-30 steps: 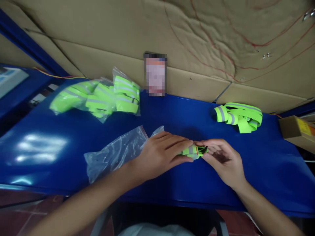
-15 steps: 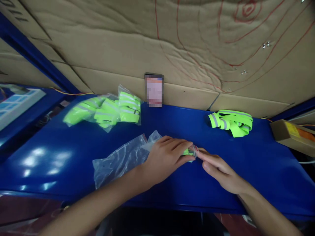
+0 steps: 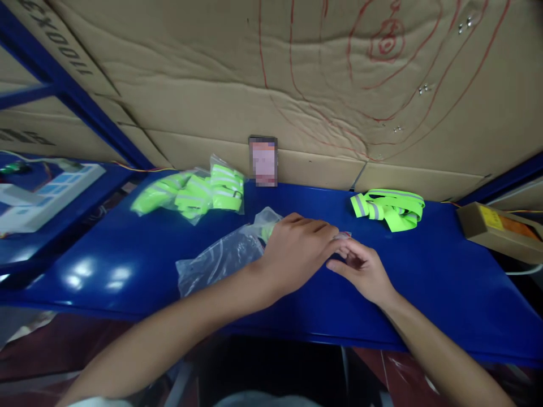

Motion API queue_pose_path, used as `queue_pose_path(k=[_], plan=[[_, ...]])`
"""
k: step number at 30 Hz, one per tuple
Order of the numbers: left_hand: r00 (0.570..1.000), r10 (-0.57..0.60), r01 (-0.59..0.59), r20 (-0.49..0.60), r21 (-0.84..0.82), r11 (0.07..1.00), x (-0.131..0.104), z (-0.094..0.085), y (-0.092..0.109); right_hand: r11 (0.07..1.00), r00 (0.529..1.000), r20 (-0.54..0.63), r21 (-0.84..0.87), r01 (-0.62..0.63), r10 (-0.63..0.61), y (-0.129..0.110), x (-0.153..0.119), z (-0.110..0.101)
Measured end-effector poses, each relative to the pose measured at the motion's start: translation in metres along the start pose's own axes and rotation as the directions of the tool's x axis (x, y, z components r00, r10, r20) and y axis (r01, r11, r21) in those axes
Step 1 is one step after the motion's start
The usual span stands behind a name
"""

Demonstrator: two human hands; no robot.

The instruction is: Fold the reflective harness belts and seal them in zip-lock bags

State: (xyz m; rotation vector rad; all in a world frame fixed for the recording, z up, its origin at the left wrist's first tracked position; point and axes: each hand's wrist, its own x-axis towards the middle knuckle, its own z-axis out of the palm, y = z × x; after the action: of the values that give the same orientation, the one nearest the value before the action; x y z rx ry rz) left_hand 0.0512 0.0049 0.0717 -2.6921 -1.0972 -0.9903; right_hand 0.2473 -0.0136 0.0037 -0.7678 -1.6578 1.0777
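My left hand [image 3: 301, 254] is closed over a clear zip bag [image 3: 343, 235], hiding most of it. A bit of neon-green strap [image 3: 267, 230] shows through clear plastic beside the left wrist. My right hand [image 3: 362, 268] meets the bag's right end, where a red line marks the edge; its fingers are curled at that end and its thumb stands lower, apart from them. Left of my hands a flat clear plastic bag [image 3: 220, 257] lies on the table. To the right, a loose neon-green reflective strap [image 3: 401, 212] lies in a bundle.
Several bagged green straps [image 3: 193, 192] lie at the back left of the blue table [image 3: 436, 282]. A small upright card or device [image 3: 263, 163], blurred out, leans on the cardboard wall [image 3: 190, 102]. An open cardboard box [image 3: 496, 232] sits at the right edge.
The head view has shifted slightly. My left hand now covers the green strap that showed between its fingers, and my right hand's fingers are more curled.
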Motion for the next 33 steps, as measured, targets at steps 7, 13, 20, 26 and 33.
queue_pose_path(k=[7, 13, 20, 26, 33], plan=[[0.995, 0.089, -0.083, -0.033, 0.149, 0.985, 0.009, -0.015, 0.027, 0.989, 0.968, 0.249, 0.141, -0.047, 0.011, -0.015, -0.004, -0.015], [0.995, 0.061, -0.068, 0.082, 0.084, 0.994, -0.001, -0.008, 0.047, 0.989, 0.968, 0.243, 0.111, -0.097, 0.068, -0.013, -0.014, -0.002], [0.978, -0.085, 0.085, -0.192, -0.009, 0.996, -0.079, -0.035, 0.039, 0.897, 0.916, 0.016, 0.198, -0.396, 0.401, 0.001, -0.012, -0.007], [0.814, -0.578, 0.549, 0.055, 0.252, 0.797, -0.190, -0.031, -0.025, 0.785, 0.814, -0.144, 0.402, -0.471, 0.562, 0.004, -0.001, -0.015], [0.783, -0.618, 0.621, -0.073, 0.036, 0.783, -0.185, -0.048, -0.066, 0.725, 0.788, -0.124, 0.497, -0.477, 0.603, 0.008, 0.003, -0.014]])
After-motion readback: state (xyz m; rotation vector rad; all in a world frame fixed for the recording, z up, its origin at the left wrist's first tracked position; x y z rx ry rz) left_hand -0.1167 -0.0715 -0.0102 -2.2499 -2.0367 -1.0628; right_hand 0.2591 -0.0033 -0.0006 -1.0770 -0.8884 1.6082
